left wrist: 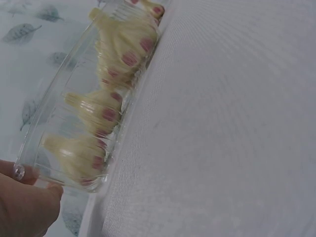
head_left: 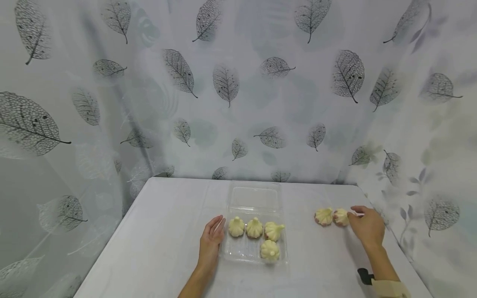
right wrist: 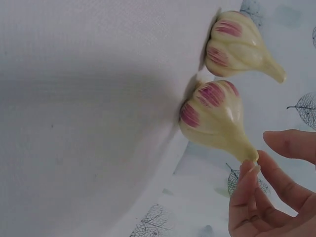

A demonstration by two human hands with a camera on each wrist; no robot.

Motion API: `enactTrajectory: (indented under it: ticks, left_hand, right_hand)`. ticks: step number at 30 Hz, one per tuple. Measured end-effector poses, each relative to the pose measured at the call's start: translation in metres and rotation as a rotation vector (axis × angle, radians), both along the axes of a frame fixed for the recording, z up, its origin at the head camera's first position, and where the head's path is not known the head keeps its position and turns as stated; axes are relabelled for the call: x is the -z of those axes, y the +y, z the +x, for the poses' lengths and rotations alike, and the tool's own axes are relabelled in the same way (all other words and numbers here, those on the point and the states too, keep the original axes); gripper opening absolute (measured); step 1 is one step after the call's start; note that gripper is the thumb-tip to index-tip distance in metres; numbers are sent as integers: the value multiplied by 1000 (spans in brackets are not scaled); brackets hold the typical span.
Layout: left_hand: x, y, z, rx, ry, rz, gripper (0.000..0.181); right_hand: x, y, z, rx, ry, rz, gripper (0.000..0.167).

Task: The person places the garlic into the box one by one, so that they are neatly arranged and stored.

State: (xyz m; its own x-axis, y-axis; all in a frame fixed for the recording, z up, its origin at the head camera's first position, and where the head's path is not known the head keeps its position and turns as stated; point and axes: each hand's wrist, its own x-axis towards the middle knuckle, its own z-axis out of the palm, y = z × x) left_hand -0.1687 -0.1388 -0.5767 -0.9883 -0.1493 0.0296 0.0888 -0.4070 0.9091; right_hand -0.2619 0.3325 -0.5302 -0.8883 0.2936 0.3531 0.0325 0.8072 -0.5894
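- The garlic bulb on the right (head_left: 340,217) sits on the white table (head_left: 298,256), close beside another bulb (head_left: 323,217), well to the right of the clear box (head_left: 242,251).
- The right hand (head_left: 367,225) has its fingertips (right wrist: 244,173) at the stem tip, but I cannot tell if they pinch it.
- It seems best to squeeze the stem softly from both sides, a bit lower than its tip.
- The bulb looks round and may roll, so lift straight up and don't bump its neighbor.
- The left hand (head_left: 212,236) touches the box's left side; I cannot tell if it pinches. A light touch should steady the box and its four bulbs (head_left: 254,228).
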Motion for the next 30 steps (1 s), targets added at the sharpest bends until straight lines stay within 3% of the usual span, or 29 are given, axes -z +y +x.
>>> enactTrajectory:
  ticks: [12, 19, 30]
  left_hand:
    - [2, 0, -2, 2, -1, -10, 54]
    - [1, 0, -2, 4, 4, -6, 54]
    - [0, 1, -2, 6, -6, -15, 53]
  right_hand:
    - [14, 7, -3, 5, 12, -13, 22]
    - [12, 7, -1, 25, 7, -18, 23]
    - [5, 3, 5, 32, 97, -6, 18]
